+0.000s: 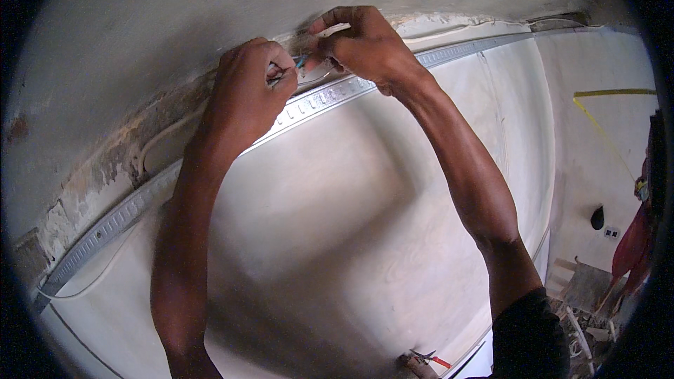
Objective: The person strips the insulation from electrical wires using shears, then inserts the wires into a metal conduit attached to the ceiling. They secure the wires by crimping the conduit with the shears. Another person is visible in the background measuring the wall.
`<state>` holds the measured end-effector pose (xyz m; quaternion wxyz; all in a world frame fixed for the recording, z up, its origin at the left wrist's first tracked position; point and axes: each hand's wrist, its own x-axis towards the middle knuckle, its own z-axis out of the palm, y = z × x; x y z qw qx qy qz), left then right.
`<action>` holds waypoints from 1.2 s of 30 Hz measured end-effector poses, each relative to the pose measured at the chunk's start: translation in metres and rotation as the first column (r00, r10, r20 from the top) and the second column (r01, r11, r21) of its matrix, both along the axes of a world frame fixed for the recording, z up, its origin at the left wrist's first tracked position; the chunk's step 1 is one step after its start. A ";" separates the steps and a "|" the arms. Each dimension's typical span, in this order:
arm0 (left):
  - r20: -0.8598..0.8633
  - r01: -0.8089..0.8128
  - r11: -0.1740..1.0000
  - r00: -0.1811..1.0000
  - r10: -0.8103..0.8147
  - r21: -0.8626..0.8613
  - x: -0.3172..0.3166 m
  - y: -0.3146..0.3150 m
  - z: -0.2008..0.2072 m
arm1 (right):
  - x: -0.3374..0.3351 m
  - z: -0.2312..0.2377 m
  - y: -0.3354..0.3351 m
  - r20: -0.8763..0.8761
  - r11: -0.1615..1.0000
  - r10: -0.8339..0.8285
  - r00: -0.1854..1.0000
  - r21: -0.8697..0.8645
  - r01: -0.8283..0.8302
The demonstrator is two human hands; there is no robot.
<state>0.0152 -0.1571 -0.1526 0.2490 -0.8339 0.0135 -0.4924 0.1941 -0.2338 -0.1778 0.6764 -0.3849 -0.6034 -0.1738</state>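
Both of my hands are raised at the top of the wall, above a slotted metal rail (326, 96). My left hand (256, 84) is closed, its thumb and fingertips pinched on a thin wire. Close beside it, the bent fingers of my right hand (358, 42) are closed on the same bunch of thin wires. A short blue wire (300, 62) shows between the two hands, and a pale strand loops below it. My fingers hide where the wires meet.
A white cable (477, 26) runs along the gap above the rail. Pliers with red handles (432, 358) lie at the lower edge. At the right are a wall socket (611, 233), a yellow strip (614, 92), part of a person in red (632, 245) and rubble (590, 330).
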 end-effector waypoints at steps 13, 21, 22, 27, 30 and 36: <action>-0.026 0.128 0.983 0.992 -0.125 0.130 0.004 0.012 -0.001 | 0.010 0.037 0.004 0.274 0.954 -0.107 0.956 -0.244 0.177; 0.038 0.014 0.977 0.999 -0.023 0.213 0.010 0.006 -0.010 | 0.012 0.035 0.006 0.316 0.973 0.076 0.946 -0.229 -0.001; 0.075 -0.025 0.967 0.997 0.006 0.254 0.011 0.004 -0.013 | 0.011 0.035 0.006 0.333 0.978 0.090 0.939 -0.209 -0.020; 0.246 -0.218 0.841 0.964 0.105 0.496 0.009 -0.002 -0.023 | 0.005 0.035 0.005 0.370 0.991 0.042 0.928 -0.132 0.008; 0.223 -0.207 0.847 0.969 0.107 0.489 0.007 0.000 -0.026 | 0.002 0.033 0.002 0.391 0.988 -0.042 0.919 -0.121 0.097; 0.220 -0.272 0.800 0.959 0.178 0.535 0.001 0.010 -0.030 | 0.002 0.030 0.000 0.389 0.981 -0.105 0.915 -0.109 0.159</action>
